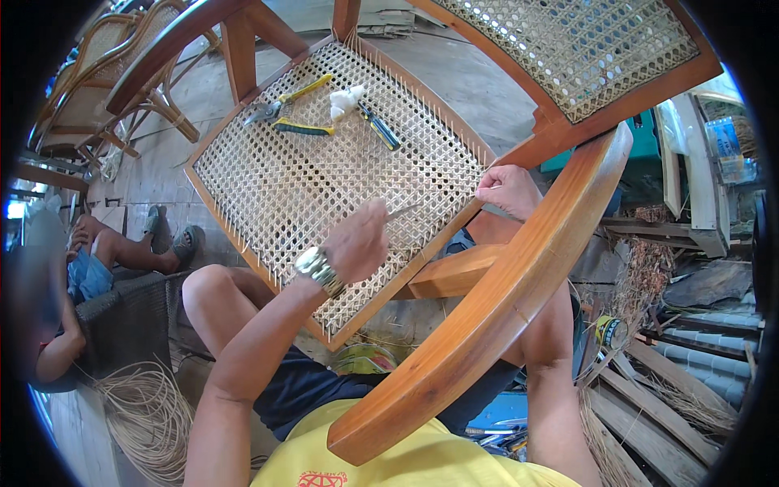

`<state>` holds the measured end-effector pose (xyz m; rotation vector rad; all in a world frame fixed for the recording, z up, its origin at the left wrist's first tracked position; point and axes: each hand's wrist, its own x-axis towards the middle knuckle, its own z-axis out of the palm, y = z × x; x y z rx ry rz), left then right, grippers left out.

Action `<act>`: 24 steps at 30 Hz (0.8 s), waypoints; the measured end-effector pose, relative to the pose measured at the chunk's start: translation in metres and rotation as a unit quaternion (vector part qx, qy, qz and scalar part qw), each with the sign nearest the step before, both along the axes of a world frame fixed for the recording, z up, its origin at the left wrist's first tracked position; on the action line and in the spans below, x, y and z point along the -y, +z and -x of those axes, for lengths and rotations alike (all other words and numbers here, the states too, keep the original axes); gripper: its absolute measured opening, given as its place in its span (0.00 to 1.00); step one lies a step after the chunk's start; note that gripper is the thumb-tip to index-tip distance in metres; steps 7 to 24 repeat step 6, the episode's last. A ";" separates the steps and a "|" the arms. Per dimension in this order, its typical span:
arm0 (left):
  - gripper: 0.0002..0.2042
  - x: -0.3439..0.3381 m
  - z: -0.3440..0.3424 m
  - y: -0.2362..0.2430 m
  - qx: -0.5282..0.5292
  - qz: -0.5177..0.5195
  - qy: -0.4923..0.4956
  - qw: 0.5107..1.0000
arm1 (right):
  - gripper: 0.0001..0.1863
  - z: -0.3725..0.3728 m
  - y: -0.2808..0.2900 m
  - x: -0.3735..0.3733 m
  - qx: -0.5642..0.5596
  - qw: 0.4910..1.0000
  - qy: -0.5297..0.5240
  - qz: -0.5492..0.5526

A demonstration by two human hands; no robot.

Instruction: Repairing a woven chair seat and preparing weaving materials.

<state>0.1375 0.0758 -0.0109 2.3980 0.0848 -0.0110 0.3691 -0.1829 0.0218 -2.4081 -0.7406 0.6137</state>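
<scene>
A wooden chair seat (pixel 381 304) with woven cane (pixel 300 191) lies tilted across my lap. My left hand (pixel 357 243), with a watch on its wrist, is closed round a thin pointed metal tool (pixel 403 213) just over the weave. At the right edge of the seat frame, my right hand (pixel 510 191) has its fingers pinched together; whatever is in them is too small to make out. Short cane ends stick up along the seat's edges. On the cane lie cutting pliers (pixel 280 104) with spread handles, a white lump (pixel 346 101) and a blue-and-yellow-handled tool (pixel 380 128).
The chair's curved wooden arm (pixel 487 312) crosses close before me, and its cane back (pixel 584 57) rises at upper right. A coil of cane (pixel 150 414) lies at lower left, near a seated person (pixel 130 243). Wood scraps (pixel 649 406) are heaped at right; rattan chairs (pixel 122 73) stand upper left.
</scene>
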 end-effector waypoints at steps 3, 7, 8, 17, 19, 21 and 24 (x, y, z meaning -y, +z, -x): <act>0.04 0.019 -0.037 -0.001 -0.187 0.267 0.025 0.945 | 0.10 0.000 -0.007 -0.004 0.047 0.998 0.031 -0.036; 0.07 0.039 -0.062 0.002 -0.147 0.011 -0.036 0.988 | 0.08 -0.001 -0.012 -0.014 0.100 0.994 0.040 -0.009; 0.07 0.039 -0.062 0.002 -0.147 0.011 -0.036 0.988 | 0.08 -0.001 -0.012 -0.014 0.100 0.994 0.040 -0.009; 0.07 0.039 -0.062 0.002 -0.147 0.011 -0.036 0.988 | 0.08 -0.001 -0.012 -0.014 0.100 0.994 0.040 -0.009; 0.07 0.039 -0.062 0.002 -0.147 0.011 -0.036 0.988 | 0.08 -0.001 -0.012 -0.014 0.100 0.994 0.040 -0.009; 0.07 0.039 -0.062 0.002 -0.147 0.011 -0.036 0.988 | 0.08 -0.001 -0.012 -0.014 0.100 0.994 0.040 -0.009; 0.07 0.039 -0.062 0.002 -0.147 0.011 -0.036 0.988 | 0.08 -0.001 -0.012 -0.014 0.100 0.994 0.040 -0.009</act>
